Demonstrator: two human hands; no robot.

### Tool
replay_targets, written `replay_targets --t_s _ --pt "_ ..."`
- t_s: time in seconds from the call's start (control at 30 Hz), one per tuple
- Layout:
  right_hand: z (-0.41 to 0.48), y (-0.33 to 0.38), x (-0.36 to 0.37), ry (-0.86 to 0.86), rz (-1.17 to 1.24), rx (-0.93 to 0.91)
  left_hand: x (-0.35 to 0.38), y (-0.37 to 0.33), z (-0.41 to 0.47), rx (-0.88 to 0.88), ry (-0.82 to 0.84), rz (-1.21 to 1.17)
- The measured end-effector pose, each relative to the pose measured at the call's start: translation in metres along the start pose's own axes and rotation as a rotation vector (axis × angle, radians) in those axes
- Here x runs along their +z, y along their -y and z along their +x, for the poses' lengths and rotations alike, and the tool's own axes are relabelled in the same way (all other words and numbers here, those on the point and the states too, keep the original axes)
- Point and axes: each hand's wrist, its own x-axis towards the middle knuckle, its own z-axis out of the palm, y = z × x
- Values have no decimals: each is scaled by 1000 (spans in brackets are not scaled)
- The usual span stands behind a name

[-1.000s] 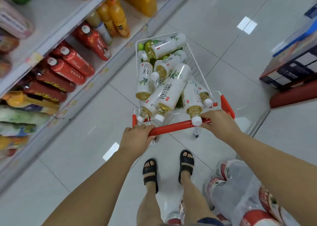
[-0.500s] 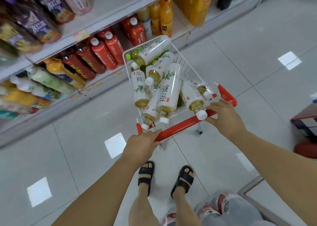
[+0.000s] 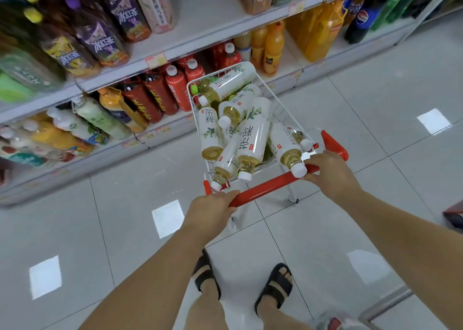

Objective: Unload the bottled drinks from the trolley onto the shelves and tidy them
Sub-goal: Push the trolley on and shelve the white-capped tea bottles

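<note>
Bottled drinks (image 3: 253, 134) lie heaped on their sides in the white wire trolley (image 3: 190, 96), pale labels up and yellow-green liquid showing at the necks. Most of their white caps point back toward the person. 1 bottle with a green cap (image 3: 194, 88) lies across the top of the heap at the far end.

Both hands are on the red handle (image 3: 265, 187). The left grip (image 3: 213, 212) is closed over the handle's left end, fingers curled across the top of the bar. The right grip (image 3: 328, 174) is wrapped round the bar further along, just short of the red end piece. 1 white cap (image 3: 299, 170) pokes out over the bar and sits just beside the right fingers.

The trolley stands at an angle on the grey tiled floor (image 3: 350, 99), its far end near the lowest of the shelves (image 3: 205, 11). Red bottles (image 3: 175, 89) stand on that low shelf just beyond the trolley's far corner, with orange bottles (image 3: 273, 46) to their right. Purple-labelled bottles (image 3: 100, 41) fill the shelf above, blurred at the left. A dark cola bottle (image 3: 360, 21) stands further right.

2 feet in black sandals (image 3: 275, 287) stand on the tiles behind the trolley.
</note>
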Motion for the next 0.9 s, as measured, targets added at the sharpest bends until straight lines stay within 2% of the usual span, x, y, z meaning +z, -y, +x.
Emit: replay_targets --t_s 0.53,0.9 --pt "40 127 59 65 -24 18 -33 152 -25 27 30 -32" --pt "87 171 58 215 -77 58 -51 190 -27 -48 32 -26"
